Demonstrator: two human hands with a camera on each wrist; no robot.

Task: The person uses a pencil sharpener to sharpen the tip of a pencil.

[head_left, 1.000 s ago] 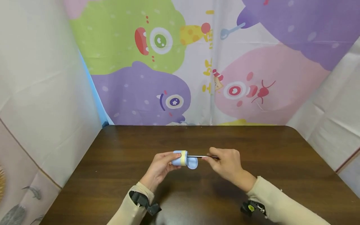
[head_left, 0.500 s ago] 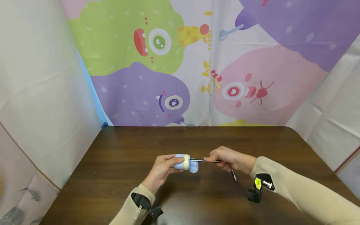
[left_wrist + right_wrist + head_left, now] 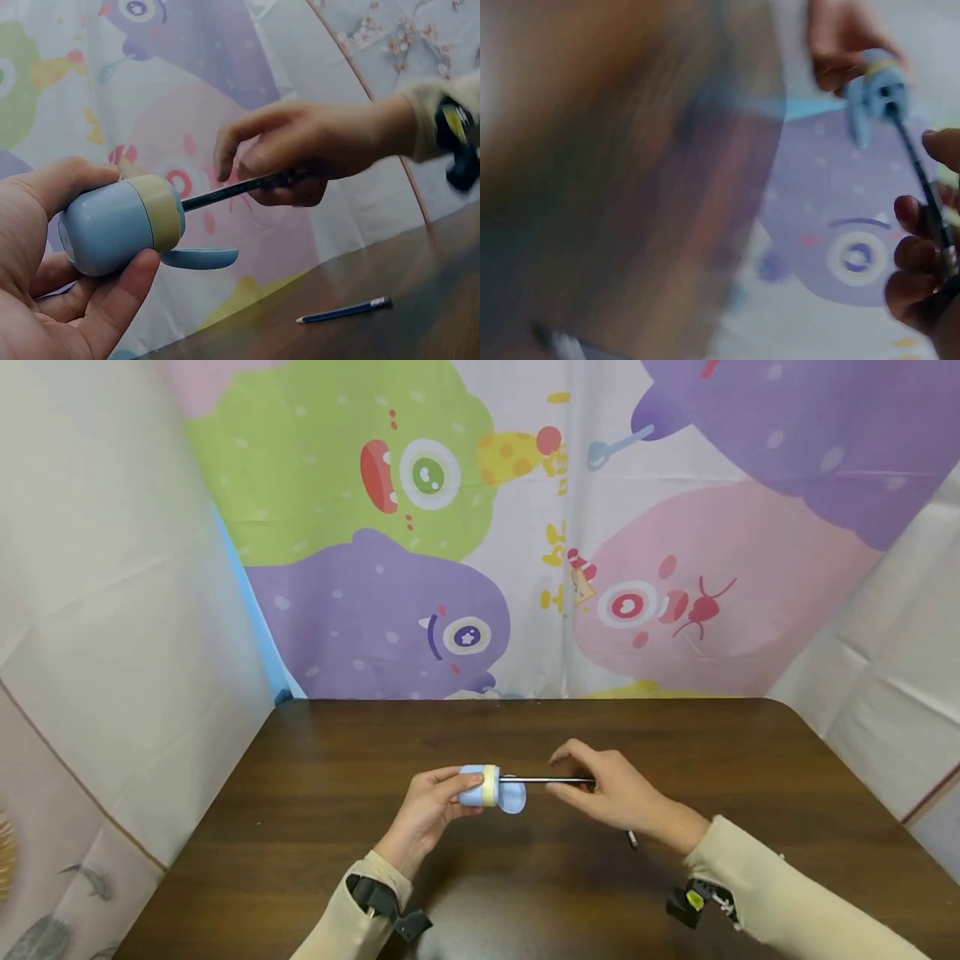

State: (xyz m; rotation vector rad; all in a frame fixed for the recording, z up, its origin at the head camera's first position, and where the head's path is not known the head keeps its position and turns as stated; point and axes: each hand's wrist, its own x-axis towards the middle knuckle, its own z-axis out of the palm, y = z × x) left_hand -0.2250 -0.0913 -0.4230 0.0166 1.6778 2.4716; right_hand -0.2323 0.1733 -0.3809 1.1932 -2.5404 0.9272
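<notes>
My left hand (image 3: 426,810) holds a light-blue pencil sharpener (image 3: 105,229) with a cream band, thumb on one side and fingers on the other. Its round blue lid (image 3: 201,259) hangs open below the mouth. A dark pencil (image 3: 534,779) runs from that mouth toward my right hand (image 3: 621,789). There the index finger and thumb are spread apart on either side of the pencil. In the right wrist view, the other fingers (image 3: 915,253) curl loosely around the pencil's rear part, while the sharpener appears small and blurred at the top.
A second, shorter pencil (image 3: 345,310) lies on the brown wooden table (image 3: 315,860), partly hidden by my right hand in the head view. Behind the table hangs a curtain (image 3: 525,652) with cartoon creatures. Black camera mounts sit on both wrists.
My right hand rolls over on the pencil, then back, and its index finger lifts away from the shaft. The left hand keeps its hold on the sharpener, nearly still.
</notes>
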